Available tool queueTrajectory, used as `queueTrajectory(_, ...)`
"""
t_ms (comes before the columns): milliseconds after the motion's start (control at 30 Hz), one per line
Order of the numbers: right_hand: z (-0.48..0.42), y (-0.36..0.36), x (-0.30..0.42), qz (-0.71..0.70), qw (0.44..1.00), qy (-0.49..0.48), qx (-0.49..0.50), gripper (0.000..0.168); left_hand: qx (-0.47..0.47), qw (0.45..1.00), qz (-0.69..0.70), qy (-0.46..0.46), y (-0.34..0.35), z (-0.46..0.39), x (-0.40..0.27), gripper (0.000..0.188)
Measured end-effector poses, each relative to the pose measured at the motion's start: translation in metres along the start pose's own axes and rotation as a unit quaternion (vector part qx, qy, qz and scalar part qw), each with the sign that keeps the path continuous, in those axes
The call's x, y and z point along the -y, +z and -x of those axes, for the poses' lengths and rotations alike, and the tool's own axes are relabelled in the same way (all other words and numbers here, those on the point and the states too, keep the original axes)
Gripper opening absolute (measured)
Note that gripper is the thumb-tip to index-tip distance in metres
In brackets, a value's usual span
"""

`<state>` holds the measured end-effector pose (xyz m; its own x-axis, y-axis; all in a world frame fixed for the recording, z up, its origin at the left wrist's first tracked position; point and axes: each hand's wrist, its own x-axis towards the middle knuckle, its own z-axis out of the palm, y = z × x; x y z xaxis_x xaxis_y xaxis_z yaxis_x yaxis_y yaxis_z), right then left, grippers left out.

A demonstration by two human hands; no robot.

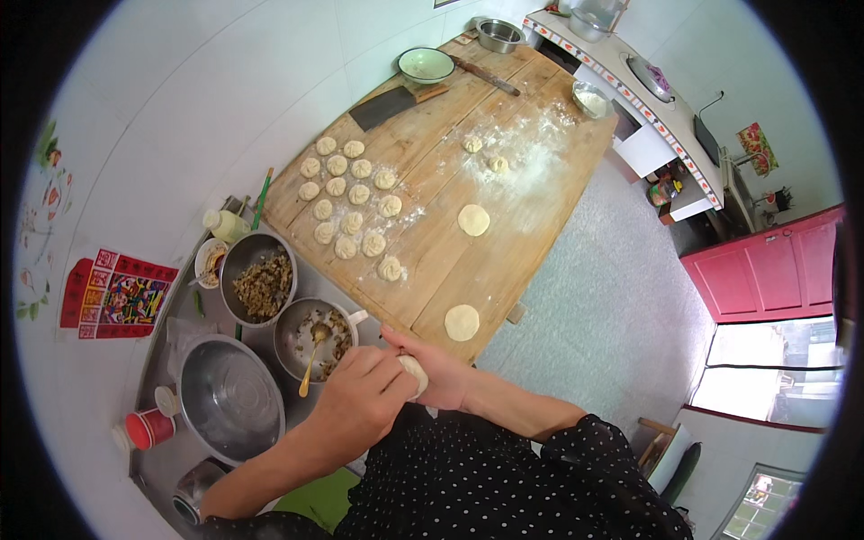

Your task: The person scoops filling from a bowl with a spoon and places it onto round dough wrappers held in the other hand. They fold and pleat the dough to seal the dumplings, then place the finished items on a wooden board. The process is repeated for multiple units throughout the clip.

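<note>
A filled dough wrapper lies between my two hands at the table's near corner. My left hand has its fingers curled over the dough's top edge, while my right hand cradles it from the other side. Just left of them, a metal bowl with a white handle holds some filling and a golden spoon. Two flat round wrappers, one near and one farther off, lie on the wooden table. Several pleated buns stand in rows at the left of the table.
Beside the table are a bowl of chopped filling, a large metal basin and a red-lidded jar. Farther back lie a cleaver, a rolling pin, a green enamel bowl, a flour bowl and two small dough pieces.
</note>
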<state>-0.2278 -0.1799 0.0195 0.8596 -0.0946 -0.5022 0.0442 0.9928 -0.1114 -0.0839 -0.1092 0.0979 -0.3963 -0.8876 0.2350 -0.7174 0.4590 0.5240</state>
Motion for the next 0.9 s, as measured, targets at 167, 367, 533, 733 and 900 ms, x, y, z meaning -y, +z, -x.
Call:
queueTrajectory(167, 0.006, -0.031, 0.036, -0.002, 0.999, 0.046, 0.009, 0.040, 0.015, 0.998, -0.054, 0.024, 0.012, -0.043, 0.005, 0.014)
queueTrajectory(367, 0.019, -0.070, 0.105, -0.042, 0.997, 0.065, 0.002, 0.051, 0.052, 0.995, -0.007, -0.086, 0.043, -0.124, 0.020, 0.036)
queueTrajectory(533, 0.030, -0.127, 0.174, -0.102, 0.994, -0.008, 0.025, 0.072, 0.056, 0.985, 0.121, -0.112, 0.073, -0.213, 0.037, 0.075)
queueTrajectory(733, 0.048, -0.192, 0.263, -0.193, 0.978, -0.064, 0.049, 0.098, 0.204, 0.964, 0.134, -0.108, 0.167, -0.298, 0.111, 0.062)
queueTrajectory(900, 0.056, -0.246, 0.313, -0.264, 0.956, -0.117, -0.051, 0.093, 0.222, 0.944, 0.178, -0.167, 0.210, -0.403, 0.178, 0.046)
